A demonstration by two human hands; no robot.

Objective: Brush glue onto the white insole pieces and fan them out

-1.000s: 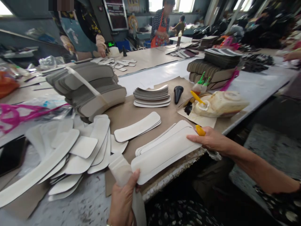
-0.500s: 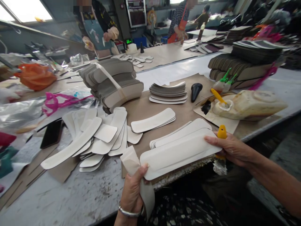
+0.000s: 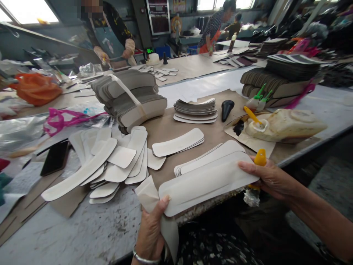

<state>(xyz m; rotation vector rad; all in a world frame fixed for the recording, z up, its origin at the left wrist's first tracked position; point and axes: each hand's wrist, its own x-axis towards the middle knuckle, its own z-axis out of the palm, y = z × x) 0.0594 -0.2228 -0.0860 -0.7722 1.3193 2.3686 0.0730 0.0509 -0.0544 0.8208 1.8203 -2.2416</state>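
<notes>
Head view: the left hand point(image 3: 151, 231) and right hand point(image 3: 271, 177) pinch opposite ends of the white panel point(image 3: 204, 184), its long axis lying between them; left holds also a limp strip point(image 3: 170, 233), right a yellow-handled brush point(image 3: 260, 157). Beyond, the counter point(image 3: 110, 232) carries white pieces point(image 3: 213, 159).

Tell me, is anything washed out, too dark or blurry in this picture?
Head view: the upper-left window is blown out to white; head view: the white table covering carries a pale sheen; head view: below the near table edge, much sinks into shadow; head view: the far background is soft, while the held white piece looks fairly clear.
</notes>
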